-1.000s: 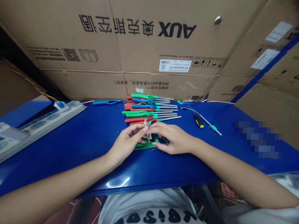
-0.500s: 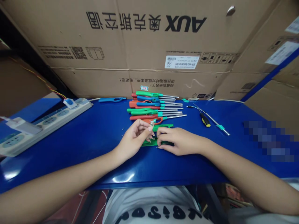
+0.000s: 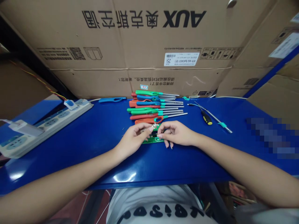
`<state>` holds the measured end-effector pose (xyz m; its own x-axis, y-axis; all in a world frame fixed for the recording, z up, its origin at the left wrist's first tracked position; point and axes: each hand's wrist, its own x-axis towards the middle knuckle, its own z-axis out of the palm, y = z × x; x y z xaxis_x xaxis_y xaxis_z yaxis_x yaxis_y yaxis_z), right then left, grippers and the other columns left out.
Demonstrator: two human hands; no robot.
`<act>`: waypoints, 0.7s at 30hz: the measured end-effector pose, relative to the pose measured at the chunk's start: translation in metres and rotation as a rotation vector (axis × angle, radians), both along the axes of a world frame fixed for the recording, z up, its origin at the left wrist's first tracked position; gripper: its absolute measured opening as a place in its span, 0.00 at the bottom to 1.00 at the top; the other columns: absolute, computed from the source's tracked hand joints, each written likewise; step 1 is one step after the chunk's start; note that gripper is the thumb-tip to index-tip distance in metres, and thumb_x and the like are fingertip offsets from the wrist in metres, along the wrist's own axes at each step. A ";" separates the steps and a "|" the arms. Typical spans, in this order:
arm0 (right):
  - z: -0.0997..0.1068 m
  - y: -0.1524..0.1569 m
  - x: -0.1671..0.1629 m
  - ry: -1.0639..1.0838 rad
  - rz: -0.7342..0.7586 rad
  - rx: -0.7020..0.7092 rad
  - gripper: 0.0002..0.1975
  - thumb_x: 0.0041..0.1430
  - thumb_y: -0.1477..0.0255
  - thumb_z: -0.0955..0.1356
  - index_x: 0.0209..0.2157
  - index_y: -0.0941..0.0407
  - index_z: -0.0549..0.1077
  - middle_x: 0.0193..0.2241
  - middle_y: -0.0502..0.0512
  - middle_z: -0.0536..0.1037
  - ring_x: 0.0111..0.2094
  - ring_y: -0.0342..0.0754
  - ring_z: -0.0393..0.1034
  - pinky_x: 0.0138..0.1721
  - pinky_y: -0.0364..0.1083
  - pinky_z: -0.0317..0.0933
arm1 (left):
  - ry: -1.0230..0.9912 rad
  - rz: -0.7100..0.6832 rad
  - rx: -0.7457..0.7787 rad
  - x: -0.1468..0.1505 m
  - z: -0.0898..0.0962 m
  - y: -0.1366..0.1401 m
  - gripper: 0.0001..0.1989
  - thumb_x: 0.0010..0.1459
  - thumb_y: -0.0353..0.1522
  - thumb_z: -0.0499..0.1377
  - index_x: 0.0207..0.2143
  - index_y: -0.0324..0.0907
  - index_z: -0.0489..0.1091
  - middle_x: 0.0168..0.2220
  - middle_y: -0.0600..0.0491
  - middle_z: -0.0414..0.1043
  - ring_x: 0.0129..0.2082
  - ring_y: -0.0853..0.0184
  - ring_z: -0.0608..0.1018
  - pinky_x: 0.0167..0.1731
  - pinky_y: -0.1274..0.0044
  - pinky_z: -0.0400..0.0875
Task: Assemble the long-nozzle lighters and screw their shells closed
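My left hand (image 3: 136, 135) is closed in a pinch around a small clear part with a metallic end (image 3: 154, 125). Just to its right, my right hand (image 3: 178, 133) has thumb and forefinger pressed together; whatever lies between them is too small to make out. Under both hands, green lighter casing pieces (image 3: 149, 141) lie on the blue table (image 3: 93, 161), partly covered by my fingers. Beyond the hands is a stack of long-necked gas lighters (image 3: 144, 117) with red, green, blue and orange handles, their metal tubes pointing right.
On the right lie a black-and-yellow screwdriver (image 3: 206, 118) and a loose metal lighter tube (image 3: 216, 119) with a teal collar. A white power strip (image 3: 46, 127) runs along the left. A blue handle shell (image 3: 112, 100) rests before the cardboard wall (image 3: 140, 40).
My right hand has lifted off the green casing and moved slightly up, its thumb and forefinger now pinched. My left hand still holds the clear part, now tilted more to the right.
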<state>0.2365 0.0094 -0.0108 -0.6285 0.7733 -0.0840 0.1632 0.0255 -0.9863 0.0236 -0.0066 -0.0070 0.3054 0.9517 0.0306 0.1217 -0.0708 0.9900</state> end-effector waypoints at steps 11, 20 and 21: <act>-0.005 0.003 0.004 0.018 -0.033 0.047 0.21 0.57 0.55 0.73 0.39 0.60 0.76 0.14 0.45 0.73 0.12 0.40 0.67 0.14 0.38 0.65 | 0.012 -0.007 0.014 -0.002 0.000 0.001 0.18 0.57 0.42 0.65 0.45 0.42 0.81 0.40 0.50 0.82 0.33 0.65 0.78 0.37 0.75 0.73; -0.004 0.005 0.005 0.094 -0.063 0.017 0.17 0.53 0.60 0.76 0.34 0.58 0.73 0.13 0.43 0.71 0.10 0.38 0.63 0.11 0.36 0.61 | 0.022 -0.053 0.003 -0.001 0.000 0.000 0.17 0.58 0.41 0.65 0.46 0.41 0.81 0.43 0.49 0.82 0.37 0.64 0.79 0.40 0.75 0.73; -0.004 0.006 0.005 0.107 -0.073 0.015 0.17 0.53 0.61 0.76 0.33 0.58 0.73 0.13 0.42 0.71 0.10 0.38 0.63 0.10 0.36 0.60 | 0.015 -0.059 0.000 -0.001 0.000 0.000 0.17 0.57 0.41 0.65 0.46 0.41 0.80 0.45 0.48 0.81 0.39 0.63 0.80 0.41 0.74 0.73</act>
